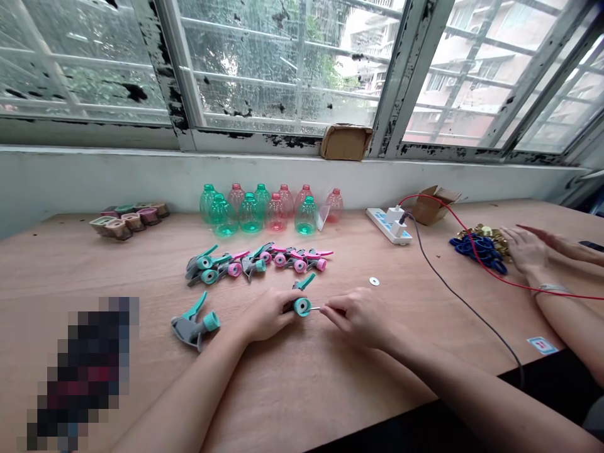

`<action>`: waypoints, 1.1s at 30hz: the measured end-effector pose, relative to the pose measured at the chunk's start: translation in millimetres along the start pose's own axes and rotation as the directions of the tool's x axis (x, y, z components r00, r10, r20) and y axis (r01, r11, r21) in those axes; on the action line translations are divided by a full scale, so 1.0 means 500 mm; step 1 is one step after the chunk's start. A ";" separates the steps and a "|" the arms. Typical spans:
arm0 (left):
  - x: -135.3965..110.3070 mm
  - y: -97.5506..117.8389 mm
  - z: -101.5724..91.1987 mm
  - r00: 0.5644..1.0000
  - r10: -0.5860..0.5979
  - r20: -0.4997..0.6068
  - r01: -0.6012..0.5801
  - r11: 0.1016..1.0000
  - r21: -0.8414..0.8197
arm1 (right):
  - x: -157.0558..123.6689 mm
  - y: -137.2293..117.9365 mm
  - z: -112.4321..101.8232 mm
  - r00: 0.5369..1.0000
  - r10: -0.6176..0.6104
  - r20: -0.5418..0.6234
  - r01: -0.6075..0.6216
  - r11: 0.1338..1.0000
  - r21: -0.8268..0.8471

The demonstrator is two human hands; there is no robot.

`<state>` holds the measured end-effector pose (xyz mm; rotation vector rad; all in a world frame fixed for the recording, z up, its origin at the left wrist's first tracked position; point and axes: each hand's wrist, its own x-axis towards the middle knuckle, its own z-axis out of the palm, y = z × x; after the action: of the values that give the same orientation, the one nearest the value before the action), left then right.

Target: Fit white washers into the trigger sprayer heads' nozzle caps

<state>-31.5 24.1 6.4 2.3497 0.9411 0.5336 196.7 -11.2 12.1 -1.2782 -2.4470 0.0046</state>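
Note:
My left hand grips a grey spray trigger head with a teal trigger and teal round nozzle. My right hand pinches a thin metal pin, and its tip meets the nozzle's face. Just left of my hands lies a similar teal-and-grey trigger head. Beyond them, a row of several trigger heads with teal or pink parts lies on the plywood table. A small white washer rests to the right of my hands.
Several green and pink plastic bottles stand at the table's back. A power strip sits to their right, with red and black cables. A co-worker's hands rest near a pile of blue rings. A pixelated object covers the left foreground.

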 end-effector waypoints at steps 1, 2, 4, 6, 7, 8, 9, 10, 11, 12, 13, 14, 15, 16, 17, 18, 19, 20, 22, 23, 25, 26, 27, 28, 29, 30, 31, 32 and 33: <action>0.000 0.001 -0.001 1.000 -0.002 -0.010 0.001 1.000 -0.009 | -0.002 -0.001 0.004 1.000 0.011 -0.014 -0.011 1.000 0.007; 0.001 0.002 -0.001 1.000 -0.003 -0.019 0.002 1.000 -0.015 | -0.003 -0.003 0.006 0.999 0.023 -0.026 -0.023 1.000 0.010; 0.002 0.005 -0.002 0.999 -0.008 -0.034 0.007 1.000 -0.015 | -0.005 -0.004 0.007 0.998 0.046 -0.041 -0.046 0.999 0.001; 0.003 0.008 -0.002 0.999 -0.022 -0.044 0.022 1.000 0.000 | -0.004 -0.004 0.000 0.997 0.058 -0.045 -0.059 0.998 -0.027; 0.003 0.009 -0.002 0.998 -0.030 -0.046 0.031 0.999 0.012 | -0.003 -0.004 -0.005 0.997 0.065 -0.044 -0.067 0.997 -0.046; 0.003 0.010 -0.001 0.998 -0.039 -0.045 0.040 0.999 0.025 | -0.001 -0.003 -0.010 0.996 0.074 -0.043 -0.077 0.995 -0.066; 0.003 0.011 -0.001 0.998 -0.046 -0.040 0.048 0.998 0.037 | 0.000 -0.002 -0.015 0.996 0.079 -0.039 -0.082 0.993 -0.085; 0.004 0.012 0.000 0.998 -0.053 -0.035 0.055 0.997 0.048 | 0.002 -0.001 -0.018 0.996 0.078 -0.037 -0.082 0.991 -0.104; 0.004 0.014 0.000 0.998 -0.058 -0.034 0.060 0.997 0.056 | 0.004 -0.001 -0.020 0.997 0.069 -0.040 -0.073 0.990 -0.123; 0.004 0.015 0.000 0.998 -0.060 -0.037 0.062 0.996 0.061 | 0.004 -0.001 -0.020 0.998 0.045 -0.046 -0.051 0.988 -0.149; 0.005 0.016 0.000 0.997 -0.060 -0.043 0.063 0.996 0.064 | 0.004 -0.002 -0.019 0.998 0.007 -0.058 -0.018 0.983 -0.184; 0.005 0.017 -0.001 0.997 -0.058 -0.051 0.062 0.996 0.065 | 0.003 -0.005 -0.016 0.996 -0.043 -0.076 0.025 0.974 -0.227; 0.006 0.018 -0.001 0.997 -0.056 -0.059 0.060 0.996 0.065 | 0.002 -0.008 -0.012 0.991 -0.097 -0.095 0.067 0.959 -0.275; 0.006 0.018 -0.001 0.996 -0.056 -0.066 0.060 0.996 0.065 | -0.001 -0.012 -0.008 0.983 -0.144 -0.110 0.102 0.942 -0.320; 0.007 0.019 -0.001 0.996 -0.058 -0.071 0.063 0.996 0.066 | -0.003 -0.016 -0.005 0.977 -0.178 -0.117 0.126 0.926 -0.357; 0.007 0.018 -0.001 0.995 -0.063 -0.074 0.068 0.995 0.070 | -0.004 -0.019 -0.003 0.975 -0.192 -0.115 0.136 0.915 -0.379; 0.006 0.018 -0.001 0.995 -0.067 -0.076 0.072 0.995 0.075 | -0.005 -0.023 -0.002 0.977 -0.187 -0.103 0.134 0.912 -0.387; 0.006 0.017 0.000 0.995 -0.067 -0.074 0.073 0.994 0.081 | -0.004 -0.025 -0.003 0.983 -0.168 -0.079 0.125 0.915 -0.383; 0.004 0.014 0.000 0.997 -0.053 -0.061 0.058 0.994 0.091 | 0.002 -0.025 -0.011 0.993 -0.117 -0.010 0.106 0.929 -0.355; 0.003 0.013 -0.001 0.998 -0.041 -0.050 0.046 0.995 0.094 | 0.006 -0.024 -0.017 0.995 -0.098 0.023 0.100 0.936 -0.338; 0.001 0.011 -0.002 1.000 -0.022 -0.021 0.024 0.995 0.094 | 0.016 -0.017 -0.029 0.994 -0.085 0.072 0.102 0.948 -0.301; 0.000 0.011 -0.004 1.000 -0.016 -0.005 0.017 0.996 0.091 | 0.021 -0.013 -0.034 0.993 -0.087 0.083 0.107 0.953 -0.285; -0.001 0.011 -0.005 1.000 -0.011 0.008 0.011 0.996 0.084 | 0.025 -0.009 -0.038 0.992 -0.093 0.088 0.114 0.956 -0.270; -0.001 0.011 -0.006 1.000 -0.005 0.019 0.003 0.997 0.073 | 0.029 -0.005 -0.040 0.991 -0.101 0.092 0.122 0.959 -0.255; -0.002 0.011 -0.007 1.000 0.003 0.026 -0.005 0.998 0.061 | 0.031 -0.002 -0.041 0.989 -0.110 0.095 0.130 0.963 -0.237; -0.002 0.011 -0.007 0.999 0.011 0.031 -0.013 0.999 0.047 | 0.032 0.001 -0.041 0.988 -0.120 0.099 0.139 0.967 -0.214; -0.002 0.011 -0.008 0.999 0.018 0.032 -0.019 0.999 0.034 | 0.032 0.004 -0.039 0.987 -0.129 0.101 0.146 0.971 -0.189; -0.002 0.011 -0.008 0.999 0.022 0.033 -0.023 0.999 0.024 | 0.031 0.006 -0.036 0.985 -0.138 0.099 0.152 0.975 -0.161; -0.002 0.011 -0.008 0.999 0.023 0.033 -0.024 1.000 0.017 | 0.030 0.008 -0.031 0.985 -0.142 0.093 0.154 0.979 -0.132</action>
<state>-31.4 21.0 12.7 2.3805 0.9078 0.4968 197.4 0.2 30.8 -1.1686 -2.6493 -0.1585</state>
